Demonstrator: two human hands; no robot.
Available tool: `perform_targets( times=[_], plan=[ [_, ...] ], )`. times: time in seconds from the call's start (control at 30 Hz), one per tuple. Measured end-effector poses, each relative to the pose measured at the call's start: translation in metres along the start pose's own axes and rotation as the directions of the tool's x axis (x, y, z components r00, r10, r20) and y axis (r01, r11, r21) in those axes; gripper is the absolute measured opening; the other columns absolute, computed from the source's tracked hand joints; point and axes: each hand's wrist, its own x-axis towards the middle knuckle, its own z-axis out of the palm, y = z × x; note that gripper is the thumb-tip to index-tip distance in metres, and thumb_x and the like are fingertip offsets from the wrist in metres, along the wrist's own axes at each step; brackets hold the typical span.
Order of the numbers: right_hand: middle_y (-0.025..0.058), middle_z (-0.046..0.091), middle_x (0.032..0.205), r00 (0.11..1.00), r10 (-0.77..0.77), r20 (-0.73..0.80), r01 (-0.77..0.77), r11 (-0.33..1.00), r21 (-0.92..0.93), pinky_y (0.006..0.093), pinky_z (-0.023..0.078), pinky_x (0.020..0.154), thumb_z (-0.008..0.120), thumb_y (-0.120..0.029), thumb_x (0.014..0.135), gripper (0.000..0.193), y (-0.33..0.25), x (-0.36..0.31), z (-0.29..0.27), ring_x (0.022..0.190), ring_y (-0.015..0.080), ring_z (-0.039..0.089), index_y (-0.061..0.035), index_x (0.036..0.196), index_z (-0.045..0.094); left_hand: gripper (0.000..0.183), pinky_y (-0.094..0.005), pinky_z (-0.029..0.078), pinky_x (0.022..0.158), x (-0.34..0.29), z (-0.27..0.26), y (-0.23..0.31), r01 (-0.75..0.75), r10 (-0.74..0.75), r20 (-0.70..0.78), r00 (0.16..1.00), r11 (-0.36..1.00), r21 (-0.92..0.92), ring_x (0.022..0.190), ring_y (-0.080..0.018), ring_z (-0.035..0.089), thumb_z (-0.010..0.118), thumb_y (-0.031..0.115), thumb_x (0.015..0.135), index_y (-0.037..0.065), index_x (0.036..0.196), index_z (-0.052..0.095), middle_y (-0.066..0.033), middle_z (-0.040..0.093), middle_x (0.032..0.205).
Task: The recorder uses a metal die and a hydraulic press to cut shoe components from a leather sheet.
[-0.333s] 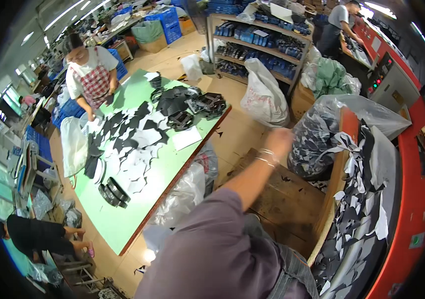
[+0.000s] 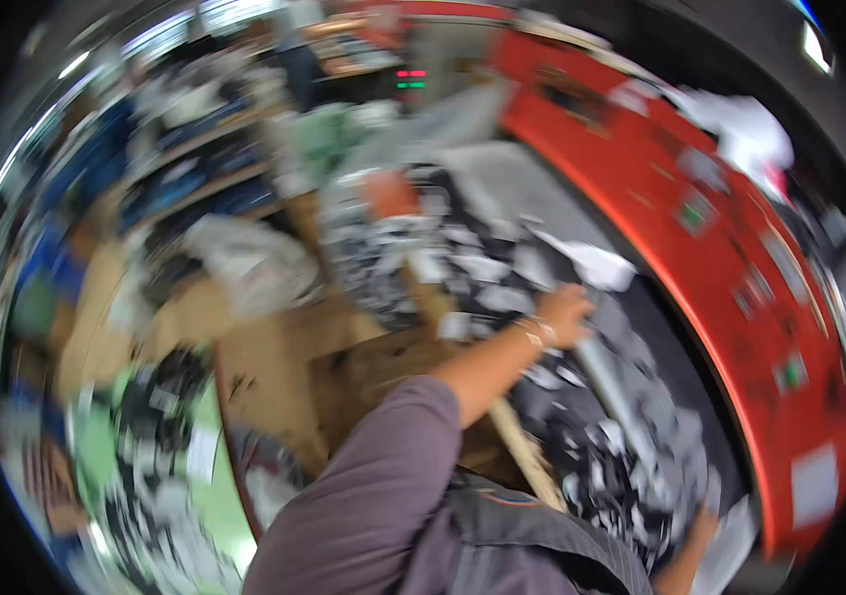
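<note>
Red machine (image 2: 631, 183) is the biggest thing, running down my right side. Green tabletop (image 2: 209, 412), lower left, with black and white pieces on it. Shelf (image 2: 195, 164) upper left, blurred. Scraps (image 2: 606, 466), black, white and grey, lie heaped along the machine's near side, behind a wooden rail (image 2: 530, 451). Bag (image 2: 353, 263) of more scraps at the far end; white sack (image 2: 254, 263) left of it. A pale bar (image 2: 611, 392) lies lengthwise among the heap. My left hand (image 2: 566, 315), bracelets on the wrist, is over the heap at the bar's far end; blur, can't tell if the grip is apart or together. My right hand (image 2: 698, 535), lower right, is beside a pale sheet (image 2: 728, 547); can't tell its grip either.
</note>
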Motion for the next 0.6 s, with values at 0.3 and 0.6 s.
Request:
perform_targets(
  times=[0.3, 0.6],
  plan=[
    [0.0185, 0.058, 0.105, 0.966, 0.144, -0.213, -0.175, 0.975, -0.136, 0.0517, 0.048, 0.083, 0.055, -0.034, 0.092, 0.031, -0.098, -0.068, -0.025, 0.107, 0.0395, 0.056, -0.0084, 0.108, 0.055, 0.040, -0.0505, 0.048, 0.088, 0.074, 0.036, -0.009, -0.075, -0.041, 0.329, 0.943, 0.941, 0.331, 0.108, -0.0444, 0.054, 0.067, 0.021, 0.081, 0.009, 0.115, 0.052, -0.0229, 0.051, 0.127],
    [0.0228, 0.060, 0.097, 0.993, 0.119, 0.016, -0.118, 0.992, -0.038, 0.0538, 0.049, 0.074, 0.049, -0.026, 0.096, 0.020, -0.062, -0.073, -0.041, 0.087, 0.0451, 0.061, -0.0082, 0.103, 0.047, 0.023, -0.0550, 0.049, 0.076, 0.075, -0.029, -0.043, 0.037, -0.354, 0.317, 0.880, 0.717, 0.696, 0.088, -0.0452, 0.064, 0.049, 0.011, 0.087, 0.007, 0.110, 0.049, -0.0270, 0.066, 0.092]
  ],
)
